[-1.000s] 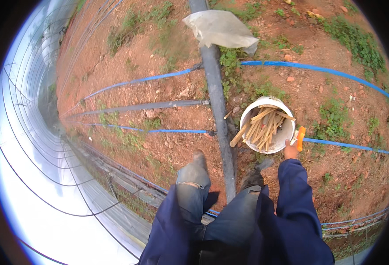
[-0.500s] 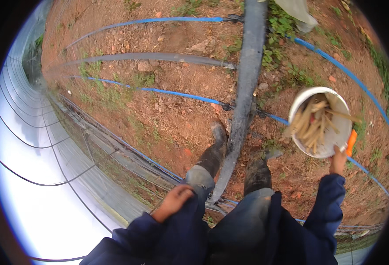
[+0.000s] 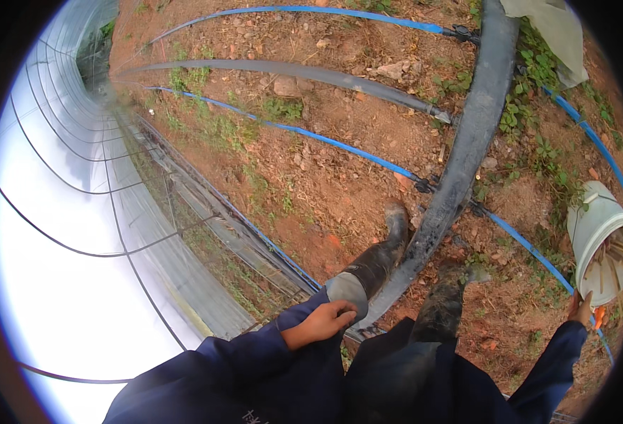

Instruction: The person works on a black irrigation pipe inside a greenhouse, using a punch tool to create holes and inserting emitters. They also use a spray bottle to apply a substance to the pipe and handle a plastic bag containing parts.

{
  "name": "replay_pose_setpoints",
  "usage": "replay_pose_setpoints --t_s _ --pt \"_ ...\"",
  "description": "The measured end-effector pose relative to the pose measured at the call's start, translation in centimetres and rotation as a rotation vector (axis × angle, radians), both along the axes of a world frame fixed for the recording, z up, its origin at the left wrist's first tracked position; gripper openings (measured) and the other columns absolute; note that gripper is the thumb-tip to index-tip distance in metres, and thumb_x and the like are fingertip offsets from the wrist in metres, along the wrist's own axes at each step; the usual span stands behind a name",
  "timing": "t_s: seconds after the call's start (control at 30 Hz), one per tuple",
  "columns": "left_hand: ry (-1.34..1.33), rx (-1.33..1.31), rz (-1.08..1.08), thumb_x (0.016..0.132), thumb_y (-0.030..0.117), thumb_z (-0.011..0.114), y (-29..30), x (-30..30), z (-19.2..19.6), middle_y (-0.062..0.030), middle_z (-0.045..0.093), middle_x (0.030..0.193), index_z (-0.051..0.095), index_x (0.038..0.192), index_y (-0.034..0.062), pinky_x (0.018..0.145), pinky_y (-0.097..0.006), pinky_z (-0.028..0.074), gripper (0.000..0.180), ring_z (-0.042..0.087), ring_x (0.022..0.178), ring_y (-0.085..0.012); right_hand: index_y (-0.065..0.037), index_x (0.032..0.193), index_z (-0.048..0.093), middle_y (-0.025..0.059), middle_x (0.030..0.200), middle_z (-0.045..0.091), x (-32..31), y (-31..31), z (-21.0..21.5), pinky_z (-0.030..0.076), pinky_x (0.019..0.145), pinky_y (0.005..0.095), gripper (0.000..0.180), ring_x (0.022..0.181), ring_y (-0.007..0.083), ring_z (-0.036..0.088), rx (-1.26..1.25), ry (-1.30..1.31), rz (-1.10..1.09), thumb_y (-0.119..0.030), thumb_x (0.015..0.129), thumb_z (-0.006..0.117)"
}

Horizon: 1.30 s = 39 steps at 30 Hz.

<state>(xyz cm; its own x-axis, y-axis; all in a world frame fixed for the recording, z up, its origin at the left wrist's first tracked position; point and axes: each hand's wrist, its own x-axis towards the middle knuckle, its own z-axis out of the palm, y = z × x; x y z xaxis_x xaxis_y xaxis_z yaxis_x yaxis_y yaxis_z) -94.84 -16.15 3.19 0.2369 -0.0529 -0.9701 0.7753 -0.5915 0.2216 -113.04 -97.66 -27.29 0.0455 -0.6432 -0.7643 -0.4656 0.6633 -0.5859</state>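
At the far right, a white bucket (image 3: 594, 225) is tipped on its side, its mouth facing right and toward me. Tan stick-like pieces (image 3: 614, 254) lie inside, partly cut off by the picture's dark rim. My right hand (image 3: 581, 309) is closed at the near edge of the bucket's rim. An orange piece (image 3: 599, 316) shows beside those fingers; its kind is unclear. Over my left knee, my left hand (image 3: 323, 323) hangs with fingers curled together and nothing visible in them.
A thick dark hose (image 3: 467, 152) crosses the reddish soil beside my boots (image 3: 376, 265). Blue drip lines (image 3: 343, 147) and a grey pipe (image 3: 311, 76) run off to the left. Clear sheeting on a frame (image 3: 64, 219) forms the left side. Weeds and a pale sheet (image 3: 562, 42) lie at upper right.
The bucket has swung right and tipped from mouth-up onto its side, my right hand staying at its rim. The view has shifted, so the ground appears farther right. My left hand remains by the knee.
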Motion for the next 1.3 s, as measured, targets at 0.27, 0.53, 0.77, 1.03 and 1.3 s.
replay_pose_setpoints --t_s 0.27,0.53,0.77,1.03,1.3 --pt "-0.114 -0.043 -0.234 0.103 0.031 0.059 -0.3 0.8 -3.1 -0.0065 0.07 0.097 0.066 0.119 0.0058 0.079 -0.032 0.053 0.03 0.066 0.088 -0.0138 0.001 0.135 0.057 0.013 0.116 0.068 -8.5 -3.1 -0.9 0.055 0.079 0.0362 0.052 0.097 0.0241 0.067 -0.391 0.246 0.353 -0.042 0.105 0.053" --pt "0.02 -0.367 0.044 0.106 0.045 0.052 -2.4 6.4 -7.4 -0.0074 0.065 0.116 0.058 0.131 0.0049 0.088 -0.036 0.052 0.047 0.062 0.101 -0.0158 0.0 0.148 0.047 0.0202 0.12 0.066 -0.9 37.6 13.5 0.055 0.08 0.0414 0.052 0.098 0.0294 0.067 -0.398 0.364 0.719 -0.033 0.108 0.05" --pt "-0.255 -0.38 0.105 0.107 0.047 0.049 -5.8 6.8 -8.7 -0.008 0.064 0.109 0.049 0.14 0.0031 0.084 -0.037 0.051 0.055 0.06 0.095 -0.017 0.006 0.119 0.062 0.0175 0.098 0.062 16.3 57.9 16.9 0.049 0.073 0.0407 0.026 0.084 0.0301 0.062 -0.262 -0.264 1.155 -0.002 0.095 0.059" --pt "-0.332 -0.183 0.189 0.107 0.037 0.051 -8.2 3.8 -13.1 -0.0152 0.06 0.109 0.047 0.131 -0.0011 0.084 -0.038 0.049 0.045 0.061 0.097 -0.0258 0.004 0.151 0.037 0.0226 0.147 0.044 16.8 58.5 13.5 0.041 0.108 0.0424 0.053 0.132 0.0356 0.049 0.165 -0.428 1.175 -0.02 0.105 0.048" --pt "-0.523 -0.22 0.077 0.109 0.035 0.044 -11.1 2.8 -14.5 -0.0216 0.055 0.127 0.042 0.149 -0.0041 0.104 -0.042 0.042 0.056 0.054 0.12 -0.0371 0.004 0.158 0.022 0.0206 0.156 0.038 18.3 55.9 10.9 0.035 0.116 0.0417 0.084 0.142 0.0319 0.042 0.514 -0.596 0.981 -0.036 0.098 0.064"
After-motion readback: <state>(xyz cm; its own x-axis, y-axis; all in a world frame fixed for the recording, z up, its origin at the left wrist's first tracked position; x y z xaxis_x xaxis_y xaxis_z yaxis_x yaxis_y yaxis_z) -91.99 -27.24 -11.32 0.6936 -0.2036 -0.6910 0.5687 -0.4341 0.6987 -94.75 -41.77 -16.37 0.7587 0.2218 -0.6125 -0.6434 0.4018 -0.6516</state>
